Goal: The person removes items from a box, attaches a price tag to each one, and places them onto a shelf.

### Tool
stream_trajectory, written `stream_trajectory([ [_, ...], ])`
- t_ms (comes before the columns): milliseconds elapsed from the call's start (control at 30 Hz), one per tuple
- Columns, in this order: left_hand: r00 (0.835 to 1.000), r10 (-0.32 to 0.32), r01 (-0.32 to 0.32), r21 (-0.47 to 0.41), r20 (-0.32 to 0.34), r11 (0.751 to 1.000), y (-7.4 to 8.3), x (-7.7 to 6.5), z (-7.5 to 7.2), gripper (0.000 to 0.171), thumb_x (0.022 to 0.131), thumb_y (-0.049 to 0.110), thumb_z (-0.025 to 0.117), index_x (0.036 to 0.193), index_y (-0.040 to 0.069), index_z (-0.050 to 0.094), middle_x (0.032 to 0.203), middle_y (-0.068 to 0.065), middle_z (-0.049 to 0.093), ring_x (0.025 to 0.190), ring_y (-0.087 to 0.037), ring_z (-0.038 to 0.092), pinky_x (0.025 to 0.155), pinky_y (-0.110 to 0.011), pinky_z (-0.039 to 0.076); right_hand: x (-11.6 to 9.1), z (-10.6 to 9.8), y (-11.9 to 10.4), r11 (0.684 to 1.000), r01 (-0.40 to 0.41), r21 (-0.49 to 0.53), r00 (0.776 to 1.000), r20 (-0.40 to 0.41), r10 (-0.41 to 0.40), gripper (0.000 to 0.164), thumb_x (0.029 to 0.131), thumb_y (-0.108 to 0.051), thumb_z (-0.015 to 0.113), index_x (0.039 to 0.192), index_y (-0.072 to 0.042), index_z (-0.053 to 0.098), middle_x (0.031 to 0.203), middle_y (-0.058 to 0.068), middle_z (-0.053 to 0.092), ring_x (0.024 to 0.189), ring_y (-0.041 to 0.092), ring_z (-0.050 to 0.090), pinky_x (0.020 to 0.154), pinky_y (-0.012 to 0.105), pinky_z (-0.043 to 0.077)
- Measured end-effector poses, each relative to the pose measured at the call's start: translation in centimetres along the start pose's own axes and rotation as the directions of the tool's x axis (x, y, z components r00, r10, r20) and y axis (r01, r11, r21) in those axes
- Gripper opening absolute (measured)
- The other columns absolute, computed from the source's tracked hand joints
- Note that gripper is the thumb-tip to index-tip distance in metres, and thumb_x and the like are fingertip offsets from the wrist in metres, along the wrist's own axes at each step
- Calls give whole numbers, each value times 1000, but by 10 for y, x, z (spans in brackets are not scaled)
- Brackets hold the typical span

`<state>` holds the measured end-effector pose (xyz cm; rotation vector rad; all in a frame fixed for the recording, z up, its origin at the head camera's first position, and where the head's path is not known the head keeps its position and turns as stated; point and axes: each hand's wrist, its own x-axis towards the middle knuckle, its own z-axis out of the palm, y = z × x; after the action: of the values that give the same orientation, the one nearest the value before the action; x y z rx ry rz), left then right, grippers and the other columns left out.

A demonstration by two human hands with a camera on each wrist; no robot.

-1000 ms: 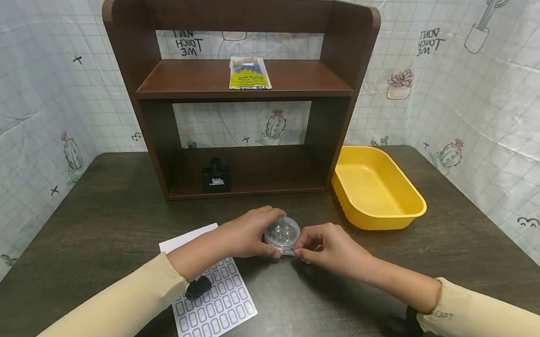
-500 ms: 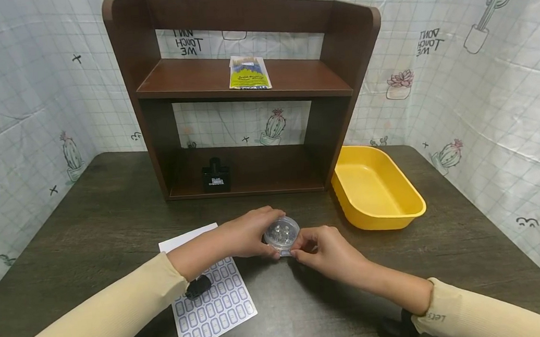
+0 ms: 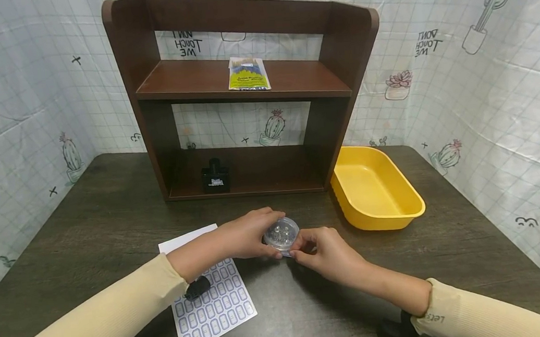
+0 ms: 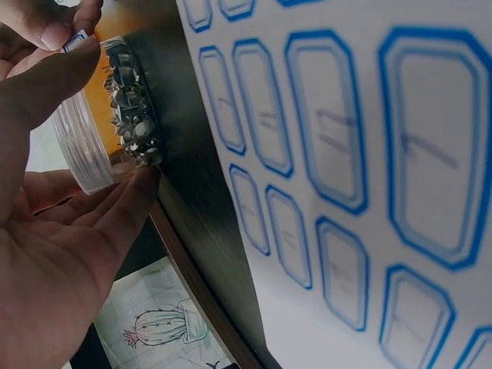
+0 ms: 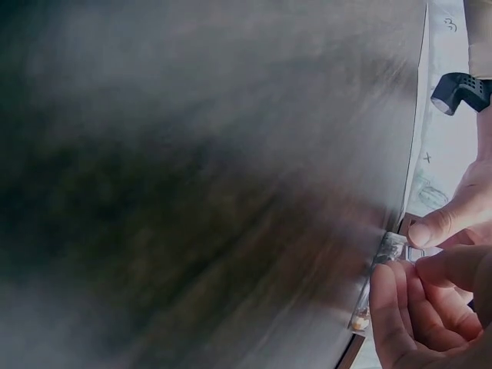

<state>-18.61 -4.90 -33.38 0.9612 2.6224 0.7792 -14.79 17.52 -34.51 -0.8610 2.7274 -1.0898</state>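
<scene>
A small round jar (image 3: 281, 234) of clear plastic stands on the dark table in the head view. My left hand (image 3: 251, 232) grips it from the left, thumb at the front and fingers behind. In the left wrist view, small silvery and pale pieces (image 4: 132, 104) show in its lower part. A small blue-bordered label (image 3: 286, 254) lies against the jar's front side. My right hand (image 3: 328, 248) pinches the label's right end between thumb and curled fingers. Both thumbs come close together there, and the right wrist view shows the label (image 5: 416, 253) between them.
Under my left forearm lies a sheet of blue-bordered labels (image 3: 214, 305). A brown shelf unit (image 3: 292, 78) at the back holds a yellow-and-blue packet (image 3: 248, 76) above and a black bottle (image 3: 216, 180) below. A yellow basin (image 3: 374, 182) sits at the right.
My right hand has shifted slightly left, bringing the label flatter along the jar's front. My left hand has kept its grip on the jar in the same place.
</scene>
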Motion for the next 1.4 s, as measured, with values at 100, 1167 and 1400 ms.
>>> stream_trajectory([
  [100,1000,1,-1,14,0,1000,0,0,1,83,86,24,88,155,1,46,146,-17,59,124,-27,62,106,-41,55,0,0,0,1000,-1,-6,1000,4,1,10,90,-1,76,85,-10,74,81,-3,75,72,1,61,69,19,56],
  [1167,1000,-5,3,68,18,998,2,-2,-3,81,90,26,84,156,3,45,153,-17,56,135,-30,58,111,-44,52,18,-15,2,979,66,-191,988,150,-37,75,88,-24,85,148,0,47,138,15,65,112,21,68,94,35,60],
  [1400,1000,14,-15,63,18,998,0,-1,-3,79,89,26,85,155,3,46,149,-16,59,130,-29,60,108,-43,54,27,-20,13,995,59,-85,980,196,-41,66,88,-21,86,142,0,54,127,12,71,111,24,74,87,30,63],
])
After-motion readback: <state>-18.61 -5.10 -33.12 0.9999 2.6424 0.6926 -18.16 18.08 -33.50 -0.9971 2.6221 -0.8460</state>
